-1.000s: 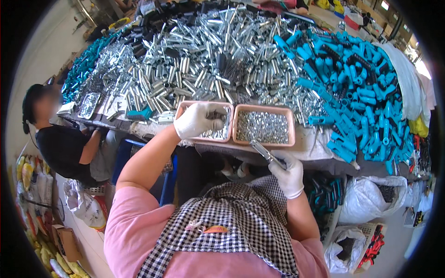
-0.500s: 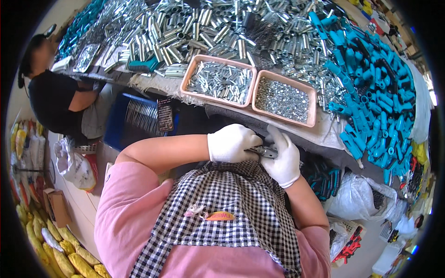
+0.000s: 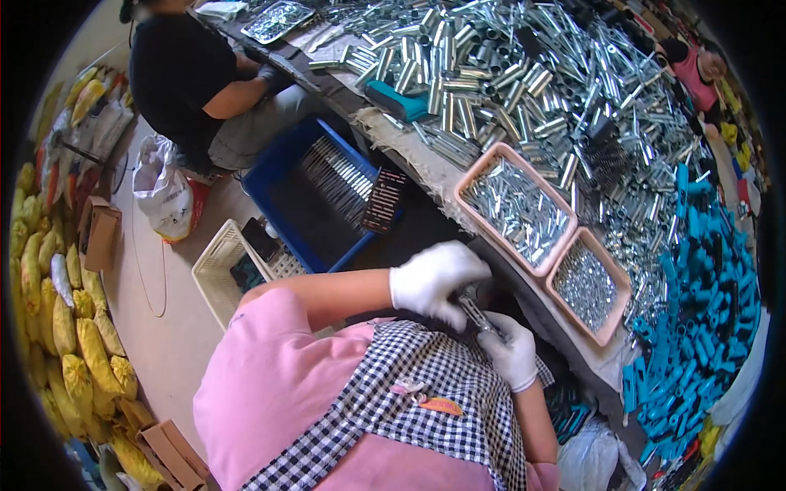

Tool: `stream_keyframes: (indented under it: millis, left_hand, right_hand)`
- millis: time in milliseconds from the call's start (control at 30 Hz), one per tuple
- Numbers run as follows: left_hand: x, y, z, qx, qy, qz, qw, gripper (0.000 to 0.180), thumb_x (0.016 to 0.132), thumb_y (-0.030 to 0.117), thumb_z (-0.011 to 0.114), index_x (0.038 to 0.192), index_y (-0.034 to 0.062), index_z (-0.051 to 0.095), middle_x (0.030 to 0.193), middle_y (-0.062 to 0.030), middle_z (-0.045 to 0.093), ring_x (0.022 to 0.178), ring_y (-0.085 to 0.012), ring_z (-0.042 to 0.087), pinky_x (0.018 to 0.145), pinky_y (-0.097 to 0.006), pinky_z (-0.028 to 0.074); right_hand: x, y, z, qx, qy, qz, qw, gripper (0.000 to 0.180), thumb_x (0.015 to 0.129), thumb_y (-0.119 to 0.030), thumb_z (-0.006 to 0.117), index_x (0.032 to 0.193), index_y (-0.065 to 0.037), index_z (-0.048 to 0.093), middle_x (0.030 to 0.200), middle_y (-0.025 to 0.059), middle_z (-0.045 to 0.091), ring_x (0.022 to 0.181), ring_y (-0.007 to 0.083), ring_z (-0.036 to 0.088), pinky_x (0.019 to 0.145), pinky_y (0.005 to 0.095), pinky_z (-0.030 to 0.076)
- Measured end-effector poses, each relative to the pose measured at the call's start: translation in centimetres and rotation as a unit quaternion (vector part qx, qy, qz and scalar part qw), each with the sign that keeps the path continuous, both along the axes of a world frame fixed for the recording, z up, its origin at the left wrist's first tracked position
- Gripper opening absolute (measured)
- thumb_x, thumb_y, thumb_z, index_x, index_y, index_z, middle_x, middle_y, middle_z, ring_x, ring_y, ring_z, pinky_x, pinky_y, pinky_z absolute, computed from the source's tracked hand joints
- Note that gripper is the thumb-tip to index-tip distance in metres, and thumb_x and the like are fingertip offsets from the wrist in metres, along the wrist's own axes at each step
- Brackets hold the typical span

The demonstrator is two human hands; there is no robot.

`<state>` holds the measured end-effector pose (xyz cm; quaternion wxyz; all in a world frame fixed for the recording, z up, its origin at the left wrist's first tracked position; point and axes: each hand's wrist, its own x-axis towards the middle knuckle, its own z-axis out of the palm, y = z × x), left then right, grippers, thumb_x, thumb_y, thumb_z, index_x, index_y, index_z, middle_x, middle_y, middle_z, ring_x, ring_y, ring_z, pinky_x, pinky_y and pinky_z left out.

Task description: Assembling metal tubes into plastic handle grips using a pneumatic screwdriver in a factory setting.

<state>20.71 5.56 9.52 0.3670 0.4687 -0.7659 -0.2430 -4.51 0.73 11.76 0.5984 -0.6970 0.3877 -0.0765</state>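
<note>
Both of my hands wear white gloves and are close together in front of my checked apron. My right hand (image 3: 512,352) is closed around a shiny metal tubular part (image 3: 477,315), which tilts up and to the left out of the grip. Just above that part's upper end is my left hand (image 3: 435,280), somewhat blurred. Its thumb and fingers stand apart, and I see nothing gripped between them. Whether a fingertip touches the metal part cannot be made out.
Beyond my hands, a pink tray of small metal pins (image 3: 465,190) and another of tiny metal pieces (image 3: 624,288) edge a bench heaped with metal tubes (image 3: 458,114) and teal handles (image 3: 696,368). A blue bin (image 3: 260,195) stands left, near a seated person (image 3: 184,82).
My view has swung left, shifting the bench rightward. My left hand has opened and moved up from the metal part, which stays in my right hand and now tilts more steeply.
</note>
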Motion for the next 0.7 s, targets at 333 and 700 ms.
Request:
stream_keyframes:
  millis: [333,700]
  left_hand:
    - [24.8,2.5,-22.5,0.383,-0.105,0.540,0.742,0.046,0.083,0.040,0.071,0.111,0.0041,0.068,0.108,-0.0173,0.069,0.099,-0.0331,0.067,0.086,-0.039,0.052]
    - [24.2,0.0,-41.8,0.414,0.060,0.394,0.818,0.028,0.090,0.022,0.056,0.108,0.0045,0.069,0.107,-0.0228,0.068,0.100,-0.0382,0.065,0.086,-0.045,0.050]
  right_hand:
    - [0.0,-0.8,0.0,0.067,0.001,-0.161,0.985,0.023,0.082,0.000,0.058,0.102,0.011,0.059,0.071,0.0047,0.059,0.054,0.0075,0.050,0.050,0.0217,0.039]
    - [0.8,-0.8,0.6,0.109,0.010,-0.222,0.969,0.023,0.081,0.000,0.065,0.102,0.008,0.062,0.074,0.0035,0.061,0.058,0.0068,0.053,0.053,0.0209,0.042]
